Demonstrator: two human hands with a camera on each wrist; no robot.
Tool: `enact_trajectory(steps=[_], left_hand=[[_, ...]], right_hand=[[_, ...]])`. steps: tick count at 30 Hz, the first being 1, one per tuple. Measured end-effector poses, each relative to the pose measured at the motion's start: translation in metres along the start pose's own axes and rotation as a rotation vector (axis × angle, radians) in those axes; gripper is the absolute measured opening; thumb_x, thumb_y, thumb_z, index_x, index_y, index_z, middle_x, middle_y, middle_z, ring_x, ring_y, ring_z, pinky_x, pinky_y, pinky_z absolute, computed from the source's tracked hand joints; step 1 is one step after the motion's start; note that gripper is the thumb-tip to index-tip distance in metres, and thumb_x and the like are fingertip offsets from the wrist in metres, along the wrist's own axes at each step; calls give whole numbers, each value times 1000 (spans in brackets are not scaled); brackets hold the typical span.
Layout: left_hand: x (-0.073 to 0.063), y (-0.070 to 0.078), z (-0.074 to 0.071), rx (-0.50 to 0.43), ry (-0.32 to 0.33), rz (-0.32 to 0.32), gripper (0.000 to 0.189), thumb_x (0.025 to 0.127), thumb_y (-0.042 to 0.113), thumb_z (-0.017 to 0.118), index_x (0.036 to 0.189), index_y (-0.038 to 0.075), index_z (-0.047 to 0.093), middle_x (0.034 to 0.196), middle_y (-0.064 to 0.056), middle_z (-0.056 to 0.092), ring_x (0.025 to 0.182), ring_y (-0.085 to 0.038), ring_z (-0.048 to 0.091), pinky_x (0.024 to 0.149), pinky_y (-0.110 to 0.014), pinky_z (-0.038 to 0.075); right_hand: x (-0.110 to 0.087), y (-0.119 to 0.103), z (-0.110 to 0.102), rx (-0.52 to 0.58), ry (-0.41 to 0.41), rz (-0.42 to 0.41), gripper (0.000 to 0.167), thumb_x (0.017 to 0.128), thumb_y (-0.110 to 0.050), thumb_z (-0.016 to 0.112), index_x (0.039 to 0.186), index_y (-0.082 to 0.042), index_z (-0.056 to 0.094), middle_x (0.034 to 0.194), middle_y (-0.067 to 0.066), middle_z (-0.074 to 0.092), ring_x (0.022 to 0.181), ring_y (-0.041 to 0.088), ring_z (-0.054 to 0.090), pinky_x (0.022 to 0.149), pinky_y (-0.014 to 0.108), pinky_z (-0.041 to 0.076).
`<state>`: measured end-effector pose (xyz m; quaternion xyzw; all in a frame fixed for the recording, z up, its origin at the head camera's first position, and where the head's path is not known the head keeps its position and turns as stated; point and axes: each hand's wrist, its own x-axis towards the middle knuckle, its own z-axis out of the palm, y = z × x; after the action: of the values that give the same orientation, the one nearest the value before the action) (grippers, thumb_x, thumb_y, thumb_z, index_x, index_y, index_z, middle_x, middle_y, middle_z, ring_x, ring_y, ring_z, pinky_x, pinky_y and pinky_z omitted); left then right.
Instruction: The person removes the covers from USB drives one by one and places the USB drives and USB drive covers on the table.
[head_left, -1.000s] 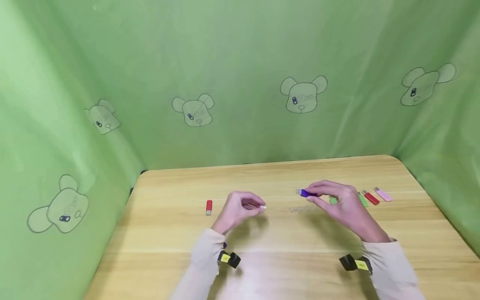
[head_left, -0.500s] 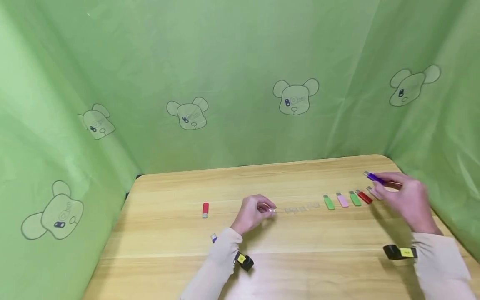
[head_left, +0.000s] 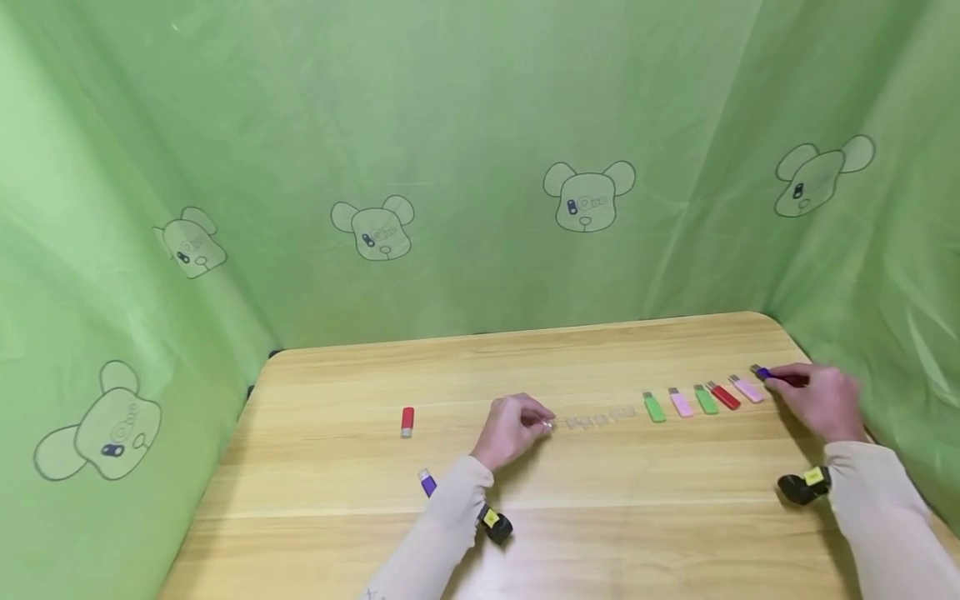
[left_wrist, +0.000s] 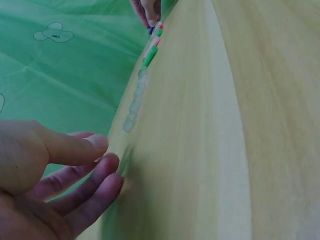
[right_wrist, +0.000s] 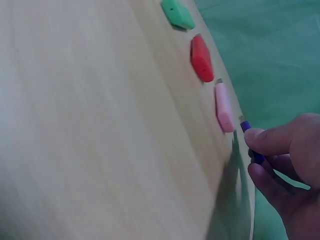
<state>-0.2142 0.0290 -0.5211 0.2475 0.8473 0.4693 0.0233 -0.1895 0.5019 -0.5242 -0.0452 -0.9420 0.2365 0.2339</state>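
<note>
At the right end of a row of capless USB flash drives, my right hand [head_left: 823, 402] pinches a purple USB flash drive [right_wrist: 245, 126], its metal plug pointing away. Beside it lies a pink drive [head_left: 747, 389], then a red drive [head_left: 724, 396], a green drive [head_left: 706, 399], another pink drive [head_left: 681, 402] and another green drive [head_left: 655, 408]. Near the table's middle, my left hand [head_left: 512, 429] pinches a small clear cap [head_left: 547, 425], mostly hidden by the fingertips. Several clear caps [head_left: 600, 419] lie in a line just right of it.
On the left of the wooden table [head_left: 337, 383] lies a red flash drive [head_left: 407, 422]. A purple flash drive [head_left: 427, 482] is partly covered by the left sleeve. Green curtains [head_left: 480, 283] with bear heads stand around the table.
My right hand has carried the purple drive rightward and down to the row's right end. The left hand has shifted slightly right, still pinching the cap. The view has turned a little.
</note>
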Motion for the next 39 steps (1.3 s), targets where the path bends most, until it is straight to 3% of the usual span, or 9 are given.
enact_trajectory(steps=[6, 18, 20, 23, 27, 32, 35, 37, 39], left_hand=[[5, 1, 1, 42, 20, -22, 16, 82, -2, 83, 97, 3, 79, 90, -4, 76, 73, -3, 65, 68, -11, 55], [10, 5, 7, 79, -28, -24, 15, 82, -7, 81, 94, 2, 78, 88, -6, 75, 72, -4, 64, 66, -11, 54], [11, 5, 9, 89, -39, -30, 15, 83, -7, 81, 94, 2, 78, 87, -5, 75, 71, -2, 62, 66, -10, 54], [13, 4, 12, 107, -42, -29, 14, 84, -6, 80, 94, 4, 78, 86, -3, 74, 72, -1, 62, 67, -9, 53], [14, 0, 13, 101, -27, -17, 16, 84, -3, 81, 97, 4, 78, 90, -3, 75, 75, -2, 64, 69, -9, 54], [10, -1, -5, 64, 4, -7, 22, 86, 1, 81, 107, 3, 77, 101, -8, 75, 84, -7, 67, 74, -12, 55], [4, 1, -31, 48, 53, -3, 23, 90, 0, 76, 113, 3, 75, 110, -11, 74, 92, -15, 69, 77, -16, 57], [-1, 0, -52, 43, 98, 7, 23, 93, -3, 72, 115, 2, 74, 113, -11, 74, 96, -19, 69, 77, -18, 58], [-7, -3, -74, 52, 143, 12, 23, 94, -4, 69, 115, 1, 74, 113, -12, 74, 99, -22, 69, 77, -21, 59]], right_hand=[[1, 0, 5, 15, -61, 28, 23, 90, -11, 78, 104, 7, 74, 109, 35, 68, 103, 61, 57, 87, 67, 43], [-6, -11, 7, 28, -73, 50, 23, 94, -12, 74, 105, 8, 73, 109, 37, 67, 106, 61, 57, 90, 71, 42], [-9, -13, 5, 33, -63, 59, 24, 96, -12, 72, 107, 9, 72, 109, 38, 67, 104, 60, 58, 87, 69, 45], [-13, -16, 2, 37, -26, 73, 25, 97, -12, 68, 108, 10, 71, 106, 37, 68, 100, 57, 61, 77, 51, 50], [-13, -21, 0, 42, 23, 80, 27, 97, -13, 66, 111, 9, 71, 106, 37, 68, 98, 56, 62, 70, 29, 39], [-11, -40, -5, 69, 49, 83, 30, 99, -16, 66, 118, 7, 70, 110, 35, 68, 99, 52, 63, 72, 25, 40], [-10, -62, -10, 103, 84, 59, 28, 99, -16, 68, 119, 3, 71, 110, 33, 70, 88, 17, 67, 71, 14, 40], [-10, -82, -13, 152, 99, 27, 27, 99, -15, 68, 119, 3, 72, 108, 32, 70, 83, -9, 59, 68, 4, 39], [-11, -104, -14, 193, 131, -24, 25, 97, -12, 70, 117, 2, 73, 106, 29, 72, 81, -25, 47, 70, -2, 40]])
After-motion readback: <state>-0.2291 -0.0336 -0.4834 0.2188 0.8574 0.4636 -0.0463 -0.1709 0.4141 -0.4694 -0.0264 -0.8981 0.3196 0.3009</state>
